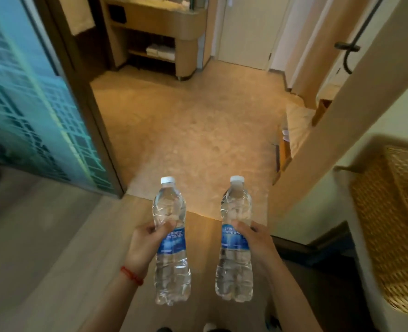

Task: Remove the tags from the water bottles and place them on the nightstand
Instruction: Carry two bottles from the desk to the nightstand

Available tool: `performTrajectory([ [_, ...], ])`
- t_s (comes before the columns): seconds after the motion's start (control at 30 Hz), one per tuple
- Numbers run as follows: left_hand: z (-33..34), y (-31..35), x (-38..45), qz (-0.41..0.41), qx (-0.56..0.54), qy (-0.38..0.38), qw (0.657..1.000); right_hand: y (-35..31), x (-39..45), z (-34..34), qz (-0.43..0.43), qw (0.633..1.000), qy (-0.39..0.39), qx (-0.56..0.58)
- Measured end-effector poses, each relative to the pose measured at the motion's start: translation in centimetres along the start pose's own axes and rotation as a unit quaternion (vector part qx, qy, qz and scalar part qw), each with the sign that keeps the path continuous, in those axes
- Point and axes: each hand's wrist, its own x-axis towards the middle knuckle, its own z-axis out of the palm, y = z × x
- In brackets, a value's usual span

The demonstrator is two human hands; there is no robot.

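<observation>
I hold two clear plastic water bottles with white caps and blue labels, both upright in front of me. My left hand (148, 243) grips the left bottle (170, 267) at its label, thumb across the front. My right hand (258, 243) grips the right bottle (234, 267) the same way. A red string bracelet circles my left wrist. No separate tag shows on either bottle, and no nightstand is in view.
A tan floor (193, 130) stretches ahead to a wooden shelf unit (155, 37) with folded towels and a pale door (246, 29). A teal patterned glass panel (30, 111) stands on the left. A woven basket (394, 226) sits at the right, beside a beige wall corner.
</observation>
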Motion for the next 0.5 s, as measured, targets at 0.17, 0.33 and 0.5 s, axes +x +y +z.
performTrajectory([
  [0.17,-5.1,0.1,-0.4,-0.005,-0.028,0.122,0.992,-2.4,3.5,5.7,-0.013,0.992,-0.120,-0.046],
  [0.33,-8.9,0.3,-1.8,0.000,-0.065,0.247,0.967,-4.2,6.8,11.4,-0.037,0.965,-0.246,-0.088],
  [0.5,-11.6,-0.5,-3.7,-0.019,-0.099,0.378,0.920,-5.8,8.9,17.3,-0.056,0.926,-0.352,-0.124],
])
